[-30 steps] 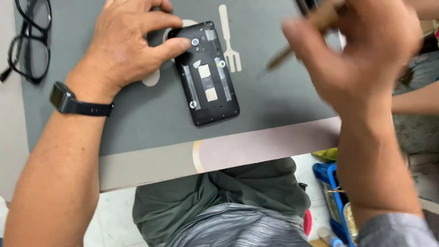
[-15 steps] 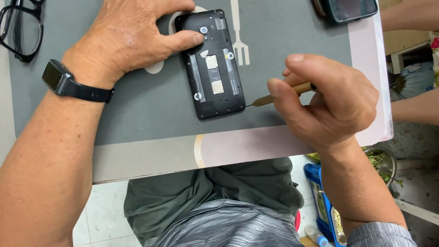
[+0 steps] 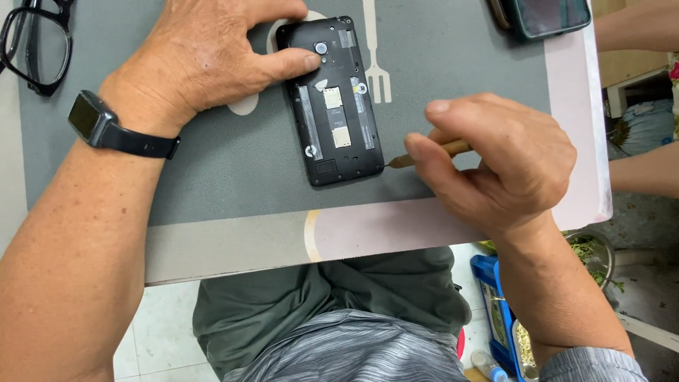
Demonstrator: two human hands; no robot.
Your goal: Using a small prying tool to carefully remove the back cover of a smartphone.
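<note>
- Grey table mat (image 3: 212,177) w/ pink border covers the surface; black-framed glasses (image 3: 32,42) at far left corner.
- Black phone w/ back cover off (image 3: 332,99) lies mid-mat, long axis running far edge to near edge.
- Left hand (image 3: 205,60) pins its far end, thumb pressed flat on it.
- Right hand (image 3: 495,159) fingers clenched on thin wooden-handled tool (image 3: 424,154); tip points left, at phone's near right corner.

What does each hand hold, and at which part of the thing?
The right hand grips a thin brown stick tool by its rear end, tip at the phone's edge. The left hand pins the opened black phone at its top end, thumb on it.
</note>
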